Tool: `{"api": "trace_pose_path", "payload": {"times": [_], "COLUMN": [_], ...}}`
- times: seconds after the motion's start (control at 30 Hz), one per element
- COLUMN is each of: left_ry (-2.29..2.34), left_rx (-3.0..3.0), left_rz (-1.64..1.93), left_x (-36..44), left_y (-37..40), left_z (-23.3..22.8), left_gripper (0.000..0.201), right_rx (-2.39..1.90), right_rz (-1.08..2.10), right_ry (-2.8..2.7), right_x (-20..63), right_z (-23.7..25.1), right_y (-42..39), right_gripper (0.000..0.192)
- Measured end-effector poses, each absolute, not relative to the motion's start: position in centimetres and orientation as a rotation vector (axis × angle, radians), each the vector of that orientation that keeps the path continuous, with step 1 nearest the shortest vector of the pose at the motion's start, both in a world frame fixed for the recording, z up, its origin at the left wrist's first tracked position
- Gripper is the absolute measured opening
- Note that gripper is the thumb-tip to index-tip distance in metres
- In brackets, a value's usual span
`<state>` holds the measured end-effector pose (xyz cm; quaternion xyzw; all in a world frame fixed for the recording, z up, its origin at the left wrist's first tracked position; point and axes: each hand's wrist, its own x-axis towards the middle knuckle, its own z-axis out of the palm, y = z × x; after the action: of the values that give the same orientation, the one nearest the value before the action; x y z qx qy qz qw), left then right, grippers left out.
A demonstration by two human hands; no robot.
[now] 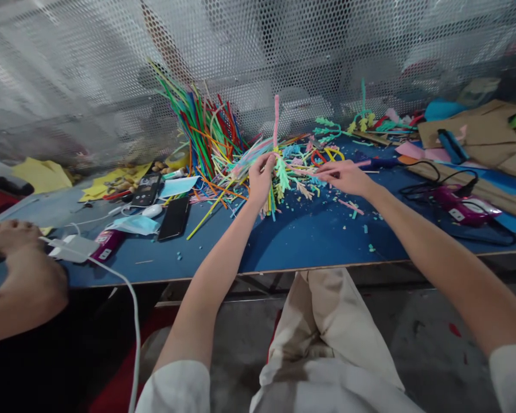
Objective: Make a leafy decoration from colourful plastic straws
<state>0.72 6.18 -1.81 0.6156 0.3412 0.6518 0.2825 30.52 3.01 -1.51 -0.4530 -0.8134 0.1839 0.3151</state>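
Note:
My left hand (pixel 261 176) is closed in a pinch at the middle of the worktable. Its fingertips grip a pipe-cleaner piece with an upright pink stem (pixel 276 117) and mint-green leafy fronds (pixel 282 173) hanging below. To the right, my right hand (pixel 346 176) is closed round a thin pink pipe cleaner (pixel 303 171), whose tip points toward my left hand. Beneath and around both hands lies a pile of cut, coloured pipe cleaners (pixel 245 160). Small clippings litter the blue tabletop (pixel 318 241).
Behind the table stands a perforated metal screen (pixel 266 51). A bundle of long pipe cleaners (pixel 198 132) leans there. A black phone (pixel 174 218), blue masks and a white cable (pixel 133 310) lie left, near another person's hands (pixel 15 238). Right are a purple box (pixel 464 203) with cords and cardboard (pixel 473 129).

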Motion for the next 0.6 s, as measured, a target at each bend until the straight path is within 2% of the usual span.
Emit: {"api": "trace_pose_path", "payload": {"times": [0.17, 0.5, 0.6], "left_ry": [0.835, 0.845, 0.861], "left_rx": [1.570, 1.374, 1.349], "left_rz": [1.850, 1.926, 1.944], "left_x": [0.4, 0.3, 0.4], "left_y": [6.0, 5.8, 5.7], "left_z": [-0.9, 0.0, -0.1], "left_gripper": [0.050, 0.052, 0.047], "right_rx": [-1.280, -1.299, -1.284], "right_rz": [0.450, 0.422, 0.419], "right_ry": [-2.087, -1.957, -1.944], "right_x": [30.0, 29.5, 29.4], "right_z": [-1.9, -2.1, -2.0], "right_y": [3.1, 2.8, 2.7], "right_gripper": [0.035, 0.040, 0.039]}}
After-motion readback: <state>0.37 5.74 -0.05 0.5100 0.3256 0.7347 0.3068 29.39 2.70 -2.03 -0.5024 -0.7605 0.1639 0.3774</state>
